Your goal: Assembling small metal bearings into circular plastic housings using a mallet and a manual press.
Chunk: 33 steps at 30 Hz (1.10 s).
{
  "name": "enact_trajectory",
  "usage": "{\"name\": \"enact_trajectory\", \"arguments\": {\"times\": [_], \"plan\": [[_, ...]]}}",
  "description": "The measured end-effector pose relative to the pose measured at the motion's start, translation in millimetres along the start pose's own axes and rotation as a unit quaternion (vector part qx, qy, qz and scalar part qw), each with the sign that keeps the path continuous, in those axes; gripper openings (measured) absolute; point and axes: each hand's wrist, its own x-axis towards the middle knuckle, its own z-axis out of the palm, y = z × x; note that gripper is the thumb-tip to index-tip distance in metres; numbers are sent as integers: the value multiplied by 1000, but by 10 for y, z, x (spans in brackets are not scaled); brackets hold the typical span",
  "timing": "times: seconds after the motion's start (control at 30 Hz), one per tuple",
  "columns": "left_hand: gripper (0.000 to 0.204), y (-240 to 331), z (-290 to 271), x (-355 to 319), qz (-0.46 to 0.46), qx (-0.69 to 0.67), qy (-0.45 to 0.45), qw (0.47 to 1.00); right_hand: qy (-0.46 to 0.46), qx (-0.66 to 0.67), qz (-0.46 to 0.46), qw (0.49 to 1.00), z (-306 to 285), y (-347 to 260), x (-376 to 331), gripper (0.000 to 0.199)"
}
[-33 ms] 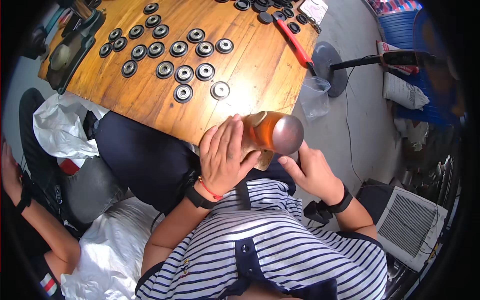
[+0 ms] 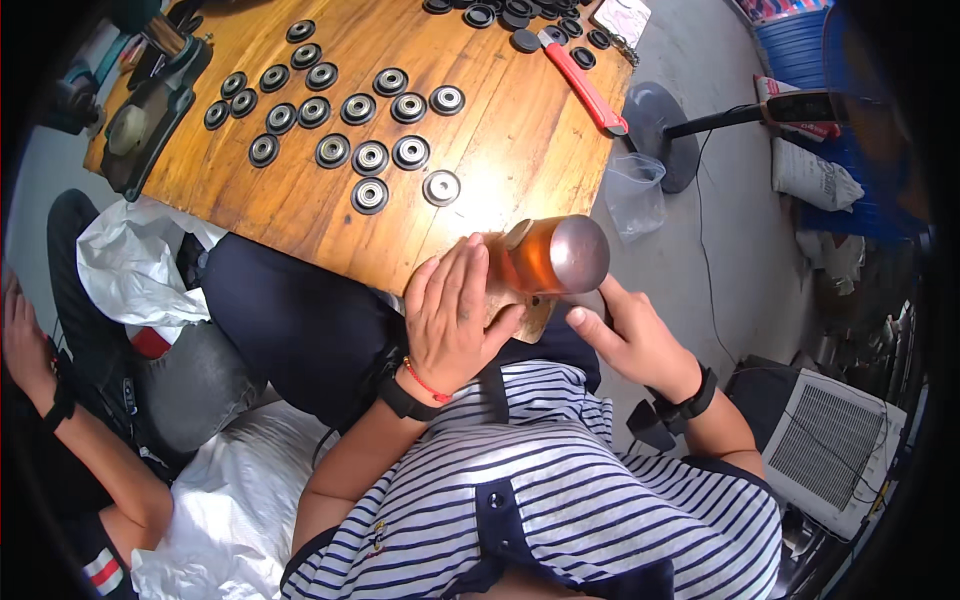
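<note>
"Where were the hands in the head view?"
"Apart: the left hand (image 2: 452,318) lay flattened at the near edge of the wooden table (image 2: 510,150), the right hand (image 2: 640,345) half curled; I couldn't tell whether it gripped anything."
"And the amber cylinder (image 2: 527,258)?"
"Between them, at the table's near corner. Black-rimmed bearings (image 2: 371,158) and a red-handled knife (image 2: 588,90) lay beyond."
"The room?"
"Grey floor (image 2: 685,270), clear plastic bag (image 2: 637,205), pale grilled box (image 2: 830,440) at right."

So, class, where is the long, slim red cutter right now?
In the head view, the red cutter lies upper right of centre, near the right edge of the brown wooden table, its pale tip beside the black round pieces.
</note>
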Motion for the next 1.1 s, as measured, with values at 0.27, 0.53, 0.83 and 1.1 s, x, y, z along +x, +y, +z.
{"name": "enact_trajectory", "arguments": {"times": [0.27, 0.53, 0.83, 1.1], "plan": [[60, 281, -245, 237, -21, -15, -123, 992, 247, 404, 92, 876, 138, 934, -133, 50], [30, 342, -62, 597, 51, 64, -188, 979, 167, 581, 381, 699, 864, 2874, -165, 44], [77, 14, -286, 846, -92, 281, -94, 951, 330, 533, 327, 707, 1670, 3995, 373, 55], [108, -164, 14, 1169, -356, 195, -256, 877, 100, 293, 289, 906, 2220, 5045, 770, 45]]}}
